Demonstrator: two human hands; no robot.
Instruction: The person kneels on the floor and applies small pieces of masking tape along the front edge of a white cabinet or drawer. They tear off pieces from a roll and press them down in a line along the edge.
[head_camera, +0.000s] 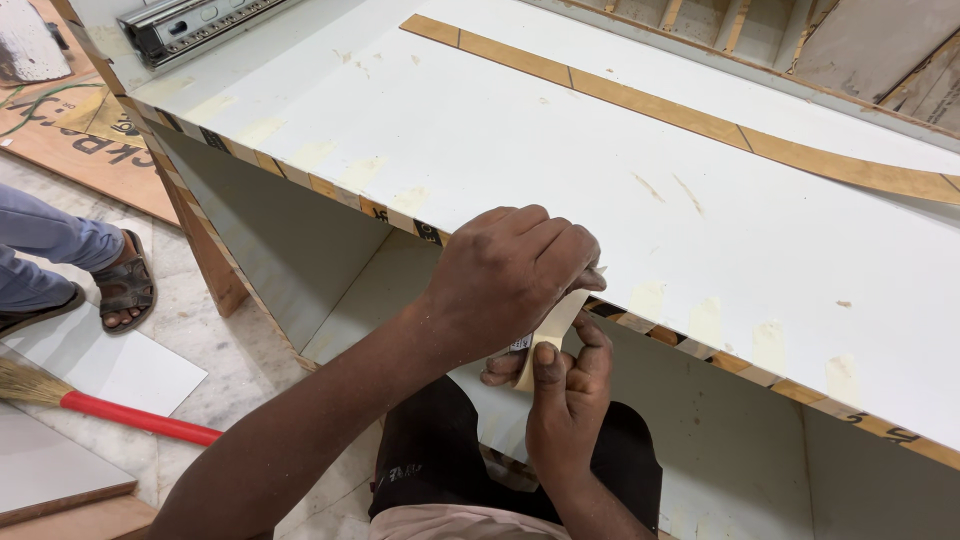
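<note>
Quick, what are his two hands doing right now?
Left hand: closed, pressing a strip of masking tape onto the cabinet edge.
Right hand: closed, pinching the tape's lower end.

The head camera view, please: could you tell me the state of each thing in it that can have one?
Left hand: fingers closed, pressing tape at the panel's front edge.
Right hand: pinching the tape strip from below.
Tape strip: partly stuck, its lower end loose between the hands.
White cabinet panel: lying flat, its edge dotted with tape pieces.
Wooden strip: lying loose on the panel.
Drawer slide: lying at the far corner.
Broom: lying on the floor.
</note>
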